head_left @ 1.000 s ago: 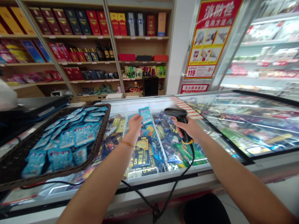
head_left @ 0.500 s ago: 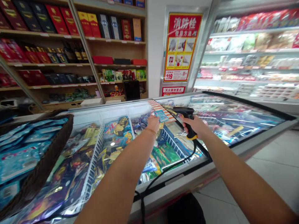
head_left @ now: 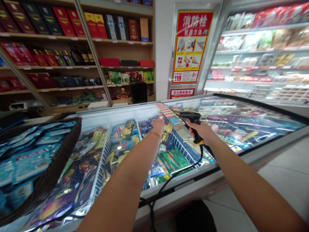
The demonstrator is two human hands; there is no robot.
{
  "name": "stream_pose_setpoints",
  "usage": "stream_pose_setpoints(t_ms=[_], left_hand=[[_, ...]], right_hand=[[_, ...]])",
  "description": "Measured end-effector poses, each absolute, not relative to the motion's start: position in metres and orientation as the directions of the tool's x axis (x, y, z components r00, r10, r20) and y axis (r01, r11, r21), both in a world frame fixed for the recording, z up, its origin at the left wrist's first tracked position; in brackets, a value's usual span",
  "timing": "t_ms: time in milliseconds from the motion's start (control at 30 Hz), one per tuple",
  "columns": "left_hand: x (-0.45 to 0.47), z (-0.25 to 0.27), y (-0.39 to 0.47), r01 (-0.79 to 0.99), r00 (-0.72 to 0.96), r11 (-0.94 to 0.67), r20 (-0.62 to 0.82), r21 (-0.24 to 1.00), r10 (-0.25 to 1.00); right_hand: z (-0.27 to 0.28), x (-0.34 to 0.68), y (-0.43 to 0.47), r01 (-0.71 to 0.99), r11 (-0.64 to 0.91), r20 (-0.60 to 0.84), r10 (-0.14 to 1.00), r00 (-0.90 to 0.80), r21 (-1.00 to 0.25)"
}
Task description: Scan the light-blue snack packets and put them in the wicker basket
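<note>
Black plastic forms the scanner, which we hold by its handle in the right hand, fingers wrapped around the grip above a yellow base. Its head points toward the left. We judge the body rigid and fairly light; the handle is the correct hold, and a knock against the chest freezer could damage the head. The cable hangs from the base, flexible, and may drag or snag on the freezer's edge.

The blue packet lies flat between our hands, at the near end of the striped strip. We expect it to be light, pliable and slippery; take hold at an edge or corner, pinching gently.

The left hand is just beside the packet, apart from the right. Its fingers are hidden, so we cannot tell whether they grip anything. Similar packets fill the wicker basket.
</note>
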State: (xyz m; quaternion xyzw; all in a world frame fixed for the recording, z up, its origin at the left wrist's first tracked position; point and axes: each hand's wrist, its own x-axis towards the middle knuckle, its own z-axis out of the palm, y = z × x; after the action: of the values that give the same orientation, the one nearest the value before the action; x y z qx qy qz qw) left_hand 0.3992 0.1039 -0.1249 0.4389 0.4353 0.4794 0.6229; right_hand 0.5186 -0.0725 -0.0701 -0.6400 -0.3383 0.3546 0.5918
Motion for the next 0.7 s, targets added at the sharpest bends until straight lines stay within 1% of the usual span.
stream_pose_setpoints(t_ms=[100,167,400,533,667,700], left_hand=[[0.363,-0.113,0.098,-0.201,0.095,0.199,-0.183,0.959,0.979],[0.332,-0.104,0.093,-0.200,0.051,0.202,-0.196,0.959,0.979],[0.197,-0.071,0.081,-0.260,-0.090,0.035,-0.060,0.965,0.994],[0.121,-0.057,0.077,-0.258,-0.199,-0.024,-0.029,0.966,0.980],[0.074,-0.039,0.076,-0.301,-0.345,-0.083,-0.027,0.950,0.938],[0.066,-0.034,0.077,-0.264,-0.381,-0.087,-0.021,0.961,0.924]], right_hand=[[-0.063,0.496,-0.070,0.015,-0.064,-0.047,0.862,0.505,-0.998],[-0.060,0.477,-0.067,0.010,-0.050,-0.039,0.877,0.480,-0.999],[-0.057,0.392,-0.042,-0.011,0.012,0.008,0.952,0.305,-1.000],[-0.061,0.341,-0.025,-0.033,0.040,0.033,0.980,0.195,-0.999],[-0.078,0.309,-0.014,-0.034,0.067,0.063,0.993,0.104,-0.997],[-0.084,0.306,-0.012,-0.026,0.074,0.071,0.994,0.085,-0.997]])
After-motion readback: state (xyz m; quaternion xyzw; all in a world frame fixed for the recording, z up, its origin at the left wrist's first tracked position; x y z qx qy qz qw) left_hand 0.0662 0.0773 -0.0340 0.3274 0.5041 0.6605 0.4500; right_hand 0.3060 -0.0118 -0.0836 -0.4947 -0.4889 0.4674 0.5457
